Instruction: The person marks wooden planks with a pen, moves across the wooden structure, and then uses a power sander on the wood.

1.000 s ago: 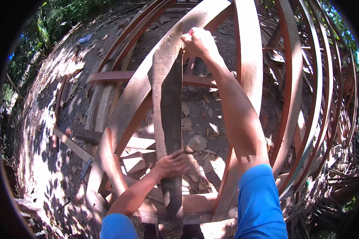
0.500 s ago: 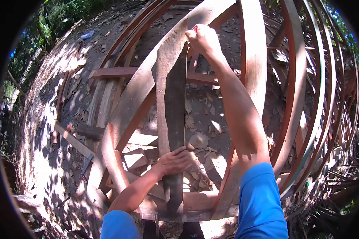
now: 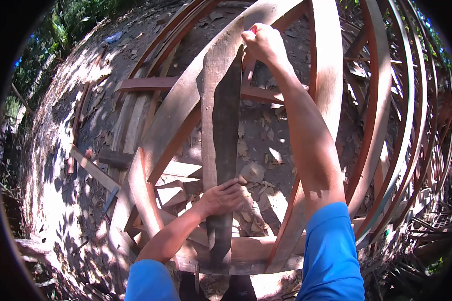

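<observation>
A long wooden board [image 3: 209, 108], partly in dark shadow, runs away from me across a frame of curved timbers. My left hand [image 3: 222, 199] lies across its near part, fingers closed over the width and tips at the right edge. At the board's far end my right hand [image 3: 267, 46] is held in a fist by its right edge. A small red thing [image 3: 254, 30] pokes out by the thumb; I cannot tell what it is. Under the far end passes a broad curved timber [image 3: 178, 108]. The near end rests over a crosswise beam [image 3: 256, 248].
Several curved ribs [image 3: 379, 100] stand in a row to the right. Loose planks [image 3: 135, 120] and a crosspiece [image 3: 145, 84] lie at the left. A thin board [image 3: 93, 168] slants over the leaf-strewn ground, by a grey-blue tool-like piece [image 3: 110, 199].
The view has shifted slightly, so the timbers appear a little further right. Both hands keep nearly the same places along the board.
</observation>
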The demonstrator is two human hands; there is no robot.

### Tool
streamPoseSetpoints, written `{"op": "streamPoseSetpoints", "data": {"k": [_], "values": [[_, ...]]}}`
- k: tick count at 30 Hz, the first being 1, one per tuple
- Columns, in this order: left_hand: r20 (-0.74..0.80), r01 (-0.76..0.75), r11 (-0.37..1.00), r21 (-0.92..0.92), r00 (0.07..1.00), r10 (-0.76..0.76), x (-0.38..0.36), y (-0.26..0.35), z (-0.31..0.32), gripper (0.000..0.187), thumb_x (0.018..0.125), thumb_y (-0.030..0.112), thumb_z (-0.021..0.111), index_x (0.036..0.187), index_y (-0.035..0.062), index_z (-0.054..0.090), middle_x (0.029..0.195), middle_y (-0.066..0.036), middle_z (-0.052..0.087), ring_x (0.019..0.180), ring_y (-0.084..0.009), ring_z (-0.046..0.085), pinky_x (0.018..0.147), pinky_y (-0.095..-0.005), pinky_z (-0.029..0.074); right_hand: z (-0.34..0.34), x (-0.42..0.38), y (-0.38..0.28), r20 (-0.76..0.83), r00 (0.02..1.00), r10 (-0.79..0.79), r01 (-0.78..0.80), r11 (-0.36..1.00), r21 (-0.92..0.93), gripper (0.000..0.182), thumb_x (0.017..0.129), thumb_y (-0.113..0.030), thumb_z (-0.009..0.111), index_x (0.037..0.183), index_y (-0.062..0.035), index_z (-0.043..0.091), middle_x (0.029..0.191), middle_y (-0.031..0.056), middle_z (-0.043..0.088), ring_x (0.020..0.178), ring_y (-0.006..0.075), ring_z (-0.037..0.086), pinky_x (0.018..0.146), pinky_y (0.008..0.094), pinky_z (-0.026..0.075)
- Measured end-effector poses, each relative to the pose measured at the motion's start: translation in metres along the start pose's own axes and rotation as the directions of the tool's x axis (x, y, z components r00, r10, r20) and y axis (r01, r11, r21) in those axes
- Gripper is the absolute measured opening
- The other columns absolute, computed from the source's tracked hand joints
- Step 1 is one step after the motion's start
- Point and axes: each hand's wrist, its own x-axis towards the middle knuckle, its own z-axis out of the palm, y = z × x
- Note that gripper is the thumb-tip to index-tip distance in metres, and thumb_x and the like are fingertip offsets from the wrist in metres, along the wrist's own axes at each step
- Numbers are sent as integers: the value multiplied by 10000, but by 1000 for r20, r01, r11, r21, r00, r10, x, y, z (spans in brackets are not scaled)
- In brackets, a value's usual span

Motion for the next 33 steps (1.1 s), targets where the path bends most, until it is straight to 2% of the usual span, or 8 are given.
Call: {"op": "streamPoseSetpoints", "data": {"k": [2,5,8,14,21,25,28,33], "values": [[0,6,1000,-1,1000,-6,-1,-1,1,229,850,324,691,720,157,606,864,-5,570,1037,-176,564,1175,-408,322,-3,6,4,65,998,-28,30,999,-34,398,840,-358,596,844,21,721,835,220,717,839,385,718,809,452,575],[24,-4,1000,10,1000,4,0,-1,-1,237,851,334,694,719,156,609,867,-6,571,1035,-177,563,1171,-403,325,-9,-6,-4,-136,991,2,13,994,110,377,821,-366,636,796,6,696,805,204,713,788,369,712,769,439,570],[16,-1,1000,13,1000,1,1,-1,-2,246,855,338,693,711,155,612,867,-7,572,1033,-178,564,1167,-400,328,-15,-2,-4,28,999,38,-41,995,96,389,876,-393,637,968,-19,697,861,191,723,812,313,725,761,393,575],[37,-10,1000,21,999,9,0,-2,-1,259,869,339,680,701,152,619,864,-9,582,1022,-183,569,1155,-397,340,14,25,21,-32,996,-84,80,992,-102,436,879,-432,677,916,2,669,838,199,713,774,337,716,730,412,571],[39,9,1000,-3,999,-9,-3,-1,2,256,873,336,675,703,151,622,857,-2,591,1036,-176,574,1154,-396,340,10,32,13,11,996,-86,87,990,-115,507,885,-478,656,833,25,683,760,224,684,749,364,705,701,424,558],[57,9,1000,8,998,-10,-2,-1,1,252,876,331,670,706,151,621,857,1,593,1039,-173,574,1157,-395,336,2,26,1,80,992,-95,94,995,18,358,902,-340,588,941,-18,740,839,235,717,814,351,721,807,459,553],[49,21,1000,-16,999,-20,-2,0,2,250,879,328,665,709,151,619,857,1,594,1040,-172,574,1158,-393,333,-11,12,-14,109,994,-22,19,1000,25,334,897,-294,577,871,0,732,831,226,713,820,362,712,785,460,556],[40,16,1000,-10,999,-16,-3,0,4,240,877,324,663,718,149,619,857,0,597,1042,-173,574,1156,-395,338,4,8,-4,-47,991,-124,122,991,-52,330,908,-276,561,876,9,725,806,213,705,803,373,704,769,454,558]]}}
